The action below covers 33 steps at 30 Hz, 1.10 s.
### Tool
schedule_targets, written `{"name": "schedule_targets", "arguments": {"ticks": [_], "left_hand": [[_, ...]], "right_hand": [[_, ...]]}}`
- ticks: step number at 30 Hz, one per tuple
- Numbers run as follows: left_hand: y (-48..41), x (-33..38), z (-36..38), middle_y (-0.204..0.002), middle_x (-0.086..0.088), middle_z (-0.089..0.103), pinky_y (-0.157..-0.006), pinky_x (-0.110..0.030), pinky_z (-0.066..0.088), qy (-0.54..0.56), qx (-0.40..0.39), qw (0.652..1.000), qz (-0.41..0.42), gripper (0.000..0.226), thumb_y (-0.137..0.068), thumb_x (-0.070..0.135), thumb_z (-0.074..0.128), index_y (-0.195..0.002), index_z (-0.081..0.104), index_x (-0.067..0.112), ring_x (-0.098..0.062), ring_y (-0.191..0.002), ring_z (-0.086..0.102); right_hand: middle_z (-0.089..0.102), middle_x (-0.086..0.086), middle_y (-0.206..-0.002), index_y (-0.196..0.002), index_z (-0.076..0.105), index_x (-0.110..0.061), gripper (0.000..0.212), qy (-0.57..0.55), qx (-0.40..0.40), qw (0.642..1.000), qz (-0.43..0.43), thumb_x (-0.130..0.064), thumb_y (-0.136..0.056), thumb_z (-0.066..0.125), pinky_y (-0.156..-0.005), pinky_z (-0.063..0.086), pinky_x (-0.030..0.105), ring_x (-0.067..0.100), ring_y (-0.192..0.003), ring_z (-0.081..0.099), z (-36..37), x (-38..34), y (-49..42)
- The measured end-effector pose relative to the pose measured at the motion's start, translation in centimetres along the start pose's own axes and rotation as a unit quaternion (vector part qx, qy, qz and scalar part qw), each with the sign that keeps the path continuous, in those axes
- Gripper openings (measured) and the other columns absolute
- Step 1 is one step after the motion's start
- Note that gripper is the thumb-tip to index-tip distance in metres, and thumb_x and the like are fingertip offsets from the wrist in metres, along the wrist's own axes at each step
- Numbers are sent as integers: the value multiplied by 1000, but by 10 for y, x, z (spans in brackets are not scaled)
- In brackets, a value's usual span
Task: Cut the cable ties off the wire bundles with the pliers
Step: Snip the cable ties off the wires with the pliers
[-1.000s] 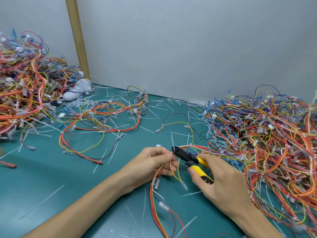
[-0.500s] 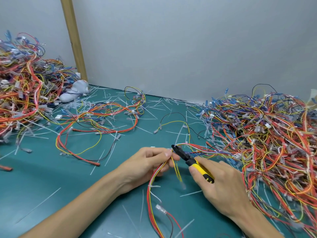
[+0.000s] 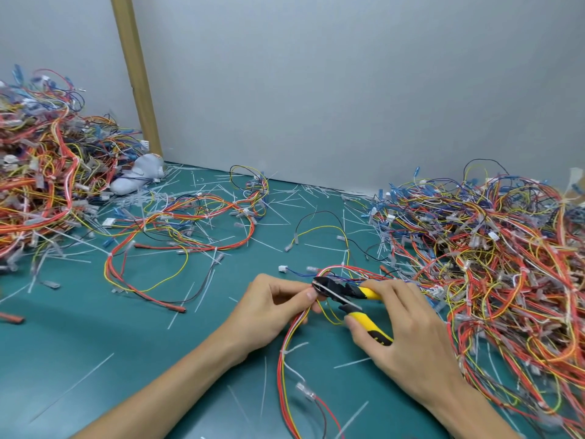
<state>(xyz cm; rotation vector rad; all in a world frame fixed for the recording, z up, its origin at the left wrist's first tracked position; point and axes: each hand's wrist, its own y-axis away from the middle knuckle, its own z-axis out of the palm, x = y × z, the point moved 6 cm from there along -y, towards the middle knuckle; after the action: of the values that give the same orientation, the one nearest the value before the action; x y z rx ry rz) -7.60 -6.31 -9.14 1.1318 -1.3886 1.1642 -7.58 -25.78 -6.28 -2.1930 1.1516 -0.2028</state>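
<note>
My left hand pinches a bundle of red, yellow and white wires just left of the pliers' jaws. My right hand grips the yellow-handled pliers, whose handles are spread apart. The black jaws sit against the bundle next to my left fingertips. A white cable tie still wraps the bundle lower down, where it trails toward me.
A big heap of tied wire bundles fills the right side. Another heap lies at the far left, with a white glove beside it. Loose bundles and cut tie scraps litter the green mat. A grey wall stands behind.
The pliers' handles have spread wider and the jaws have turned in against the bundle at my left fingertips. Both hands stayed nearly in the same spot.
</note>
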Motion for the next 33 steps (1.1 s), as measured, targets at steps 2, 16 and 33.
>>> {"name": "schedule_targets", "arguments": {"ticks": [2, 16, 33], "left_hand": [[0, 1, 0, -57, 1, 52, -51, -16, 32, -8, -1, 1000, 2, 24, -91, 26, 61, -81, 77, 12, -10, -54, 40], [2, 7, 2, -58, 6, 55, -55, -16, 35, -2, -13, 1000, 5, 26, -94, 21, 59, -73, 75, 21, -12, -59, 44], [0, 2, 4, -67, 13, 60, -60, -15, 44, -29, -28, 999, -17, 29, -102, 14, 43, -89, 69, 13, -5, -61, 53]], "right_hand": [[55, -11, -102, -116, 60, -22, 43, 3, 1, 1000, -11, -52, -85, 60, -82, 41, 22, 15, -93, 52, 1, 0, 0], [62, -15, -95, -108, 63, -26, 39, -7, 1, 1000, -4, -56, -84, 57, -66, 48, 23, 10, -85, 61, 0, -1, 1], [59, -14, -97, -110, 62, -25, 37, 4, 13, 1000, -21, -53, -84, 60, -75, 42, 19, 11, -89, 57, 1, 1, -1]]}}
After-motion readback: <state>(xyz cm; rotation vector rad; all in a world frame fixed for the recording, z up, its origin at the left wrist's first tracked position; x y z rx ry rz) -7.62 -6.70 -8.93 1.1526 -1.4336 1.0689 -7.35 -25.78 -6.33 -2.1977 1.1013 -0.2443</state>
